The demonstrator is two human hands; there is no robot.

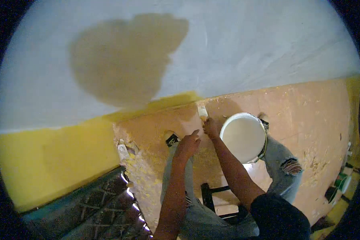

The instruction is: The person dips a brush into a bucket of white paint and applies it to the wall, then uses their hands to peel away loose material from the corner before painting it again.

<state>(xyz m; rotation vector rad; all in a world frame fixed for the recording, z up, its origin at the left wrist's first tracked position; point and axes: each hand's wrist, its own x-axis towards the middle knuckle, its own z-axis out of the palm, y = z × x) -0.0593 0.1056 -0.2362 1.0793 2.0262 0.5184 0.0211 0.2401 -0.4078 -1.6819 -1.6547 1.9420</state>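
Note:
My right hand (211,129) is closed on a small tool with a pale, flat end (203,111), which lies against the foot of the wall. My left hand (191,143) hangs to the left of it over the floor, fingers partly spread, with nothing seen in it. Just right of my right hand stands a round white bucket (244,138) filled with a cream-coloured liquid. The tool's handle is mostly hidden in my right fingers.
The wall (248,44) is pale grey-blue with a yellow band (68,156) along its bottom. My legs straddle a black stool (207,198). Rubble (140,176) and a dark patterned surface (96,204) lie at left; a green container (342,182) is at far right.

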